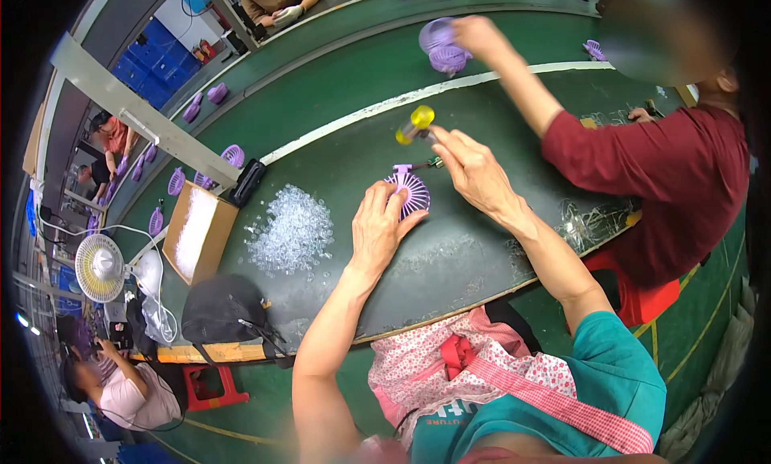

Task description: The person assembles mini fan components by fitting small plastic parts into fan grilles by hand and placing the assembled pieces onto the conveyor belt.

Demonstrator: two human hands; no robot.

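My left hand (373,229) presses a round purple slatted fan housing (414,192) onto the dark table, its fingers and thumb around the near and left sides. A short stem of the housing points away from me, with a small green piece (434,163) and thin wires beside it. In my closed right hand (479,177) is a small mallet (415,126) with yellow striking ends. Its head hangs above the table, beyond the housing and apart from it. My right fingers hide most of the handle. Left of my left hand lies a pile of small clear plastic pieces (291,228).
A cardboard box (217,237) with white contents, a black bag (225,310) and a white fan (102,267) stand at left. A co-worker's arm (526,86) reaches over the green conveyor (345,82) with purple housings (448,58). Wires (582,223) lie at right.
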